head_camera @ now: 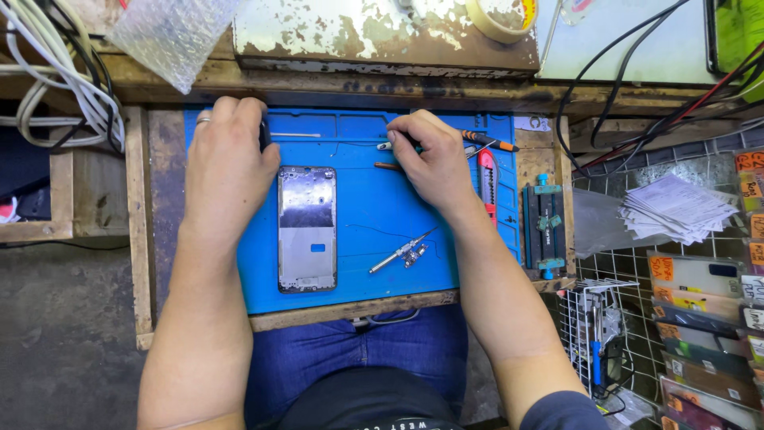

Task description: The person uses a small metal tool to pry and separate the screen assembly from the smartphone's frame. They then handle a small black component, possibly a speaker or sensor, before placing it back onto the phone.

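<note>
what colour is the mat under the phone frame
Bright blue mat, seen in the head view; the phone frame lies on it between the hands.

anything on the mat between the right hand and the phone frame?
Nothing visible. The right hand rests at the top of the blue mat on a small tool; the open phone frame lies to its left with bare mat between. The tweezers lie lower, off that line.

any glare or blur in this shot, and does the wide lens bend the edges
Head view: soft glare streaks the shiny silver phone frame on the blue rubber work mat; left hand and right hand look sharp, with only faint shadows; the wooden bench edge bows slightly; the white paper stack is washed out.
</note>
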